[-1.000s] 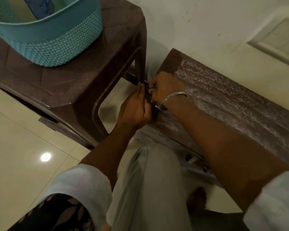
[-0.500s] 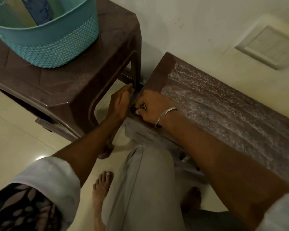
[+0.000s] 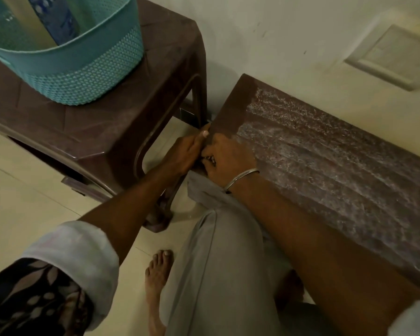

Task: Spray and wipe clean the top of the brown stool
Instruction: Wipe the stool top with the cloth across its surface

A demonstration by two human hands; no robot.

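The brown stool [image 3: 325,151] on the right carries white foamy spray streaks across most of its top. Both hands meet at the near part of its left edge. My right hand [image 3: 228,158], with a metal bangle on the wrist, curls its fingers over that edge onto a grey cloth [image 3: 199,190] that hangs below it. My left hand [image 3: 187,151] lies against the stool's side with fingers fairly straight and the thumb up at the rim. No spray bottle is in sight.
A second brown stool [image 3: 102,127] stands close on the left with a teal basket [image 3: 78,69] on it. The cream wall [image 3: 289,40] runs right behind both stools. My grey trouser leg [image 3: 218,275] and bare foot [image 3: 158,275] are on the tiled floor below.
Both hands have slid along the stool's left edge toward me over the last second. The foam streaks on the top look the same.
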